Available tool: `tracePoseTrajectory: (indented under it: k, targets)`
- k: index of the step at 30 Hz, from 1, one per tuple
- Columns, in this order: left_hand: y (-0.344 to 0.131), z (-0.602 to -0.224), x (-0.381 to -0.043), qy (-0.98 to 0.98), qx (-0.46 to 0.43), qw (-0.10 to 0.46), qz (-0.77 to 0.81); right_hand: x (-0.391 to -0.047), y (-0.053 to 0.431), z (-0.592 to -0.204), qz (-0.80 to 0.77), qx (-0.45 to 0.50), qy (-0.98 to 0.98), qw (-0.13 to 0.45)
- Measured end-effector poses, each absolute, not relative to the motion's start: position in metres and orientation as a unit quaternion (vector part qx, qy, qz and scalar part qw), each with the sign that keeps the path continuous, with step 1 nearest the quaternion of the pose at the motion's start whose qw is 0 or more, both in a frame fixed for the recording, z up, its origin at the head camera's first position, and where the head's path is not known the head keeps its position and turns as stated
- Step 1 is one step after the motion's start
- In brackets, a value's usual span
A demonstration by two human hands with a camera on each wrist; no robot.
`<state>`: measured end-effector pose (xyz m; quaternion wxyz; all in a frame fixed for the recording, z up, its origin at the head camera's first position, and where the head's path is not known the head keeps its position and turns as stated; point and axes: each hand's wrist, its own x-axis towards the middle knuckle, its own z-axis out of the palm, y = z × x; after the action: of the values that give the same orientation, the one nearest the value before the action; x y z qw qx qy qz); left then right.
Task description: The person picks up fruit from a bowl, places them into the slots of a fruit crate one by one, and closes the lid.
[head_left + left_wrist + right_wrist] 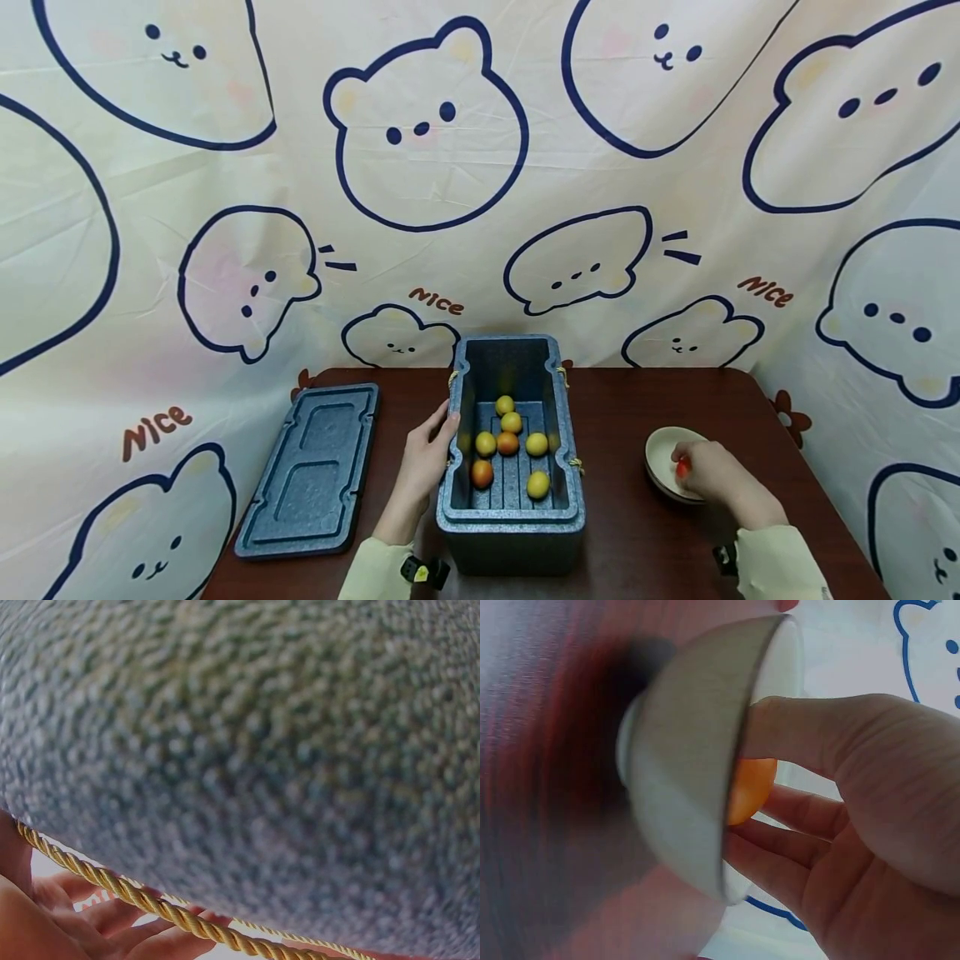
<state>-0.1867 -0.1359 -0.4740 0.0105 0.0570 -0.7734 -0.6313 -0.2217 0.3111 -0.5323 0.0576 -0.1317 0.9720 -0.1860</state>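
Observation:
In the head view my right hand reaches into a pale bowl on the right of the table. Its thumb and fingers pinch a smooth orange-red fruit inside the rim, and the bowl partly hides the fruit. My left hand rests against the left side of a blue-grey foam box, its fingers fairly straight near the rim. A twisted gold cord crosses in front of those fingers in the left wrist view. On the box's floor lie several yellow fruits and two orange ones.
A matching blue-grey lid lies flat on the dark brown table, left of the box. Gold cord loops hang on the box's right side. Behind the table hangs a cream cloth printed with cartoon bears.

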Motion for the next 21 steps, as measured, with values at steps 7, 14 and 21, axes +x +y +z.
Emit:
tracePoseTrajectory:
  k: [7,14,21]
  targets:
    - [-0.136,-0.475,-0.187,-0.772,0.055,0.013,-0.633,-0.226,0.310,-0.514,-0.170,-0.142,0.974,0.045]
    - [-0.136,-0.475,-0.187,-0.773,0.058,0.011,-0.631,-0.231,0.307,-0.496,-0.156,-0.154,0.975,0.034]
    - [-0.136,-0.475,-0.187,-0.772,0.056,0.011,-0.633,-0.231,0.304,-0.484,-0.156,-0.150,0.976,0.036]
